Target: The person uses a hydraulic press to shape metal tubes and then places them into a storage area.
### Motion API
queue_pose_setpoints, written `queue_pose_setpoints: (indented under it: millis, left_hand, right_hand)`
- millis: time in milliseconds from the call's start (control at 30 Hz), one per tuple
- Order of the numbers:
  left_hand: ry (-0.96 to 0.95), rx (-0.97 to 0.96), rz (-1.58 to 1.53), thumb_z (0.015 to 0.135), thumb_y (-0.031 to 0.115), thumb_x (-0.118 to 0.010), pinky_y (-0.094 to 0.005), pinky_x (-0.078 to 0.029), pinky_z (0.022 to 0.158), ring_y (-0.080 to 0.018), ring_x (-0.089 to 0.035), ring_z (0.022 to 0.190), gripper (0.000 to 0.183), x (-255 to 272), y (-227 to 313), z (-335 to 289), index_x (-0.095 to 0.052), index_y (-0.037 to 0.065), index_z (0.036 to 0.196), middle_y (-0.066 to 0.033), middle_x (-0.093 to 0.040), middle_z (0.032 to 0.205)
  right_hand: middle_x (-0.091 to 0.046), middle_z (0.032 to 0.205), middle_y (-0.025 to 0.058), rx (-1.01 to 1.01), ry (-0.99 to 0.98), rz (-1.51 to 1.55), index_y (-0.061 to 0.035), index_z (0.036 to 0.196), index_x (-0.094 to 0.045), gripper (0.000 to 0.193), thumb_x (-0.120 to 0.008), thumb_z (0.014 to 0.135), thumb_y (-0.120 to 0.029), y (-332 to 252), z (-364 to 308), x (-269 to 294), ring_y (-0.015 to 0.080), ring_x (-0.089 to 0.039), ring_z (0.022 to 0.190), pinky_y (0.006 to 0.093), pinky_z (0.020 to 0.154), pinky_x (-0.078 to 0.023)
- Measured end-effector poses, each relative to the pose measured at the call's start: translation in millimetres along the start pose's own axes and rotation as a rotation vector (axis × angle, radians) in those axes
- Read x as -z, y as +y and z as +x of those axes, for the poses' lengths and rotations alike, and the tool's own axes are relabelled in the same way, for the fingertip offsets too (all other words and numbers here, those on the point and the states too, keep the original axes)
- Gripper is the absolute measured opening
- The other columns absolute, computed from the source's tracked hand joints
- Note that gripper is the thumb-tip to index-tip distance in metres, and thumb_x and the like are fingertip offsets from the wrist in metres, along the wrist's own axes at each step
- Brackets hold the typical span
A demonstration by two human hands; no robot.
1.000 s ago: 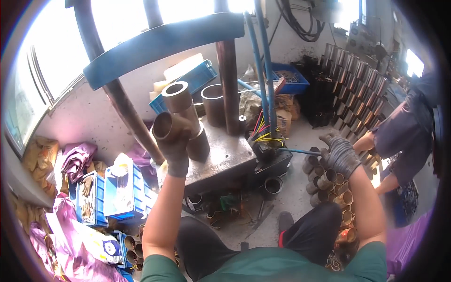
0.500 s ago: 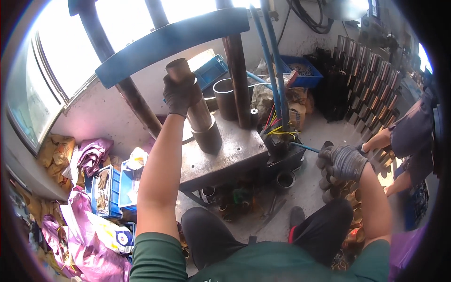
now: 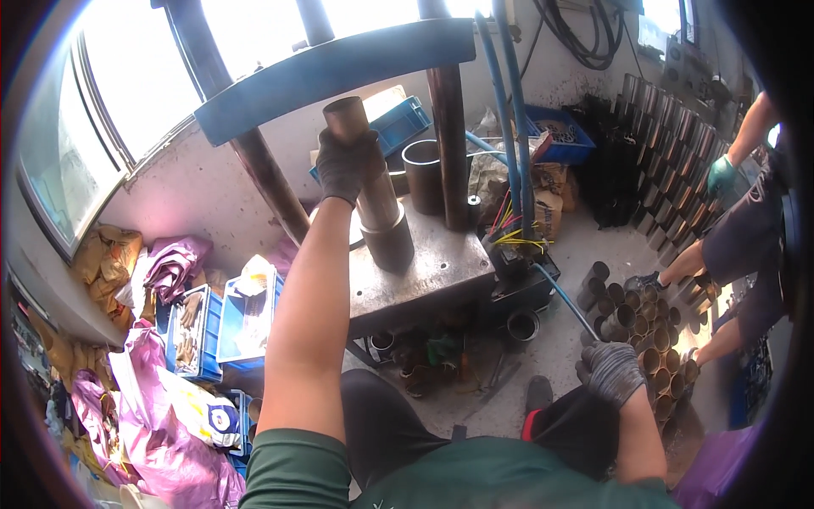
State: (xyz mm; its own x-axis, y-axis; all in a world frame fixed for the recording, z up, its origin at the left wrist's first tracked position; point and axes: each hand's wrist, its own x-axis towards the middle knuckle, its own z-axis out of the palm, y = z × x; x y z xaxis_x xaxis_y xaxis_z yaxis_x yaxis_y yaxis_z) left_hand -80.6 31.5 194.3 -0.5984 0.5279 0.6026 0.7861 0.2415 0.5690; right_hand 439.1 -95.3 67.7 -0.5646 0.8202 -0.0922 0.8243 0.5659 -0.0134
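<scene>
My left hand [image 3: 348, 165], in a dark glove, is wrapped round the upper part of a metal tube [image 3: 380, 202]. The tube stands upright, slightly tilted in the picture, under the blue crossbeam [image 3: 339, 72] of a press. Its lower end meets a wider dark sleeve [image 3: 390, 246] on the steel press table [image 3: 454, 265]; whether it sits in or on the sleeve I cannot tell. On the right, my right hand [image 3: 612, 373], in a grey glove, is closed on the end of a thin blue lever [image 3: 566, 299] that comes from beside the table.
A wide dark ring [image 3: 422, 178] stands behind the tube, near a press column [image 3: 449, 144]. Several loose tubes [image 3: 649, 339] lie on the floor at right, by another person's legs [image 3: 750, 254]. Blue crates [image 3: 203, 339] and pink sacks [image 3: 161, 424] fill the left side.
My right hand has pulled the lever down and toward me. My left hand keeps its hold on the tube. The other person at right has straightened, a green-gloved hand now showing.
</scene>
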Motion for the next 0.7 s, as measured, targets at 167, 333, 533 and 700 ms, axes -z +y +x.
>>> queue_pose_setpoints:
  millis: [167, 333, 533, 700]
  left_hand:
    - [-0.004, 0.094, -0.161, 0.081, 0.042, -0.076, -0.0436, -0.053, 0.099, -0.0398, -0.069, 0.111, 0.069, 9, 7, -6, -0.052, -0.002, 0.128, -0.0242, -0.071, 0.114]
    - [-0.021, 0.048, -0.148, 0.081, 0.042, -0.076, -0.0438, -0.054, 0.098, -0.0408, -0.07, 0.11, 0.068, 5, 4, -1, -0.052, -0.005, 0.124, -0.026, -0.071, 0.111]
    - [-0.032, 0.067, -0.139, 0.082, 0.04, -0.075, -0.0438, -0.054, 0.098, -0.0411, -0.07, 0.108, 0.065, 12, 13, -5, -0.053, -0.008, 0.12, -0.0271, -0.071, 0.108]
    - [0.02, -0.054, 0.023, 0.077, 0.044, -0.08, -0.0439, -0.056, 0.093, -0.0387, -0.072, 0.104, 0.069, -7, -5, 8, -0.054, -0.005, 0.119, -0.0244, -0.072, 0.106]
  right_hand:
    - [-0.07, 0.084, 0.0183, -0.042, 0.048, 0.029, -0.0063, 0.081, -0.072, 0.031, -0.064, 0.09, -0.035, -1, 1, -4, 0.0391, -0.07, 0.081, 0.0502, 0.077, -0.055]
    - [-0.07, 0.084, 0.0185, -0.061, 0.077, 0.065, -0.0054, 0.08, -0.072, 0.032, -0.064, 0.09, -0.035, -2, 0, -4, 0.0392, -0.07, 0.081, 0.0505, 0.077, -0.055]
    - [-0.07, 0.082, 0.0183, -0.047, 0.097, 0.084, -0.0056, 0.079, -0.072, 0.033, -0.063, 0.091, -0.035, 0, 3, 2, 0.0388, -0.07, 0.08, 0.05, 0.076, -0.055]
    - [-0.069, 0.079, 0.0174, -0.068, 0.06, 0.055, -0.0062, 0.081, -0.071, 0.033, -0.062, 0.093, -0.036, 3, 6, 7, 0.038, -0.07, 0.081, 0.0499, 0.075, -0.055]
